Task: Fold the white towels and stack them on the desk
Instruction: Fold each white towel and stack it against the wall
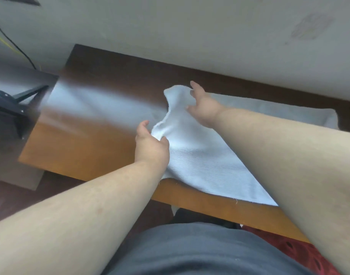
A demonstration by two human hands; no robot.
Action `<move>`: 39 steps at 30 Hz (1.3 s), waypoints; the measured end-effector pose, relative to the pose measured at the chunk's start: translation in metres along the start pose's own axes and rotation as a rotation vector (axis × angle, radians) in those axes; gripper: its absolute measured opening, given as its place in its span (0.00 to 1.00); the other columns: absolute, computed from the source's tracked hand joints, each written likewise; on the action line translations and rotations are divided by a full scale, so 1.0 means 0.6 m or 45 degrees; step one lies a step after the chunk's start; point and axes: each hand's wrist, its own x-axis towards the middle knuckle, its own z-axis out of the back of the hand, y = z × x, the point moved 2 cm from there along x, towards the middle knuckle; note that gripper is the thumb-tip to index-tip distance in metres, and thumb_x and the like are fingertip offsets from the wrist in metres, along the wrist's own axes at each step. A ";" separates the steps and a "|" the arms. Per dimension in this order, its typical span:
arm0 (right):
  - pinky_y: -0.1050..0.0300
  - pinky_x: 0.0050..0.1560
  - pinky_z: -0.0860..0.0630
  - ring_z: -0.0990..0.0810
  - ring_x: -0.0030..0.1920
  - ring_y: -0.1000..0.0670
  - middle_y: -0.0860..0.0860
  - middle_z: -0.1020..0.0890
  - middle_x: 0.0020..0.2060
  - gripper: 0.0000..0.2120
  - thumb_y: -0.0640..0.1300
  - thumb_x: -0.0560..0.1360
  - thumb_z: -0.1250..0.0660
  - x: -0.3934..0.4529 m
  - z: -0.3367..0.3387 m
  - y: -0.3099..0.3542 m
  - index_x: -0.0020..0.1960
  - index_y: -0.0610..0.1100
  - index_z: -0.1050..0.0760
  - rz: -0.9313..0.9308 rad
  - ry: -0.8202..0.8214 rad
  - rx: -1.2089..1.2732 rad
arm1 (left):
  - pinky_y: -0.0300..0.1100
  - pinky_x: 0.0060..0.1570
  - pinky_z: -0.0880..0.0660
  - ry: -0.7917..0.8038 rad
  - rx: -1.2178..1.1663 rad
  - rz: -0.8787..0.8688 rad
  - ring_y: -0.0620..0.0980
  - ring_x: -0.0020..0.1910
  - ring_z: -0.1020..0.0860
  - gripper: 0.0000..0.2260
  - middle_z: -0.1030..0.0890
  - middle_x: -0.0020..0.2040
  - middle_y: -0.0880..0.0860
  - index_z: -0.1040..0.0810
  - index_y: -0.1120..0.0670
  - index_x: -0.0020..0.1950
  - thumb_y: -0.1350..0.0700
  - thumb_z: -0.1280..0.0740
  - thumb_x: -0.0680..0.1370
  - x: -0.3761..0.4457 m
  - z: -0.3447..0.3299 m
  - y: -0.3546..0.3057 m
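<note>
A white towel (pixel 197 155) lies spread over the right half of the brown wooden desk (pixel 87 147), its left edge lifted and rumpled. My left hand (pixel 150 141) pinches that lifted near-left edge between thumb and fingers. My right hand (pixel 203 108) holds the far-left part of the same edge, thumb under the cloth and forefinger pointing away. More white cloth (pixel 269 112) lies flat beyond my right forearm, toward the desk's back right; whether it is the same towel is hidden by the arm.
A pale wall (pixel 190 36) runs along the desk's back edge. A black frame or stand (pixel 17 100) with cables sits left of the desk. Red patterned fabric (pixel 289 247) shows under the desk's front edge at the lower right.
</note>
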 end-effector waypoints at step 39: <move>0.51 0.73 0.44 0.51 0.76 0.51 0.54 0.47 0.79 0.30 0.54 0.79 0.40 -0.523 0.170 -0.540 0.78 0.51 0.44 -0.193 -0.008 -0.242 | 0.45 0.50 0.26 0.434 1.287 -0.695 0.57 0.54 0.21 0.15 0.19 0.53 0.54 0.23 0.54 0.56 0.45 0.39 0.80 -0.247 -0.694 -0.281</move>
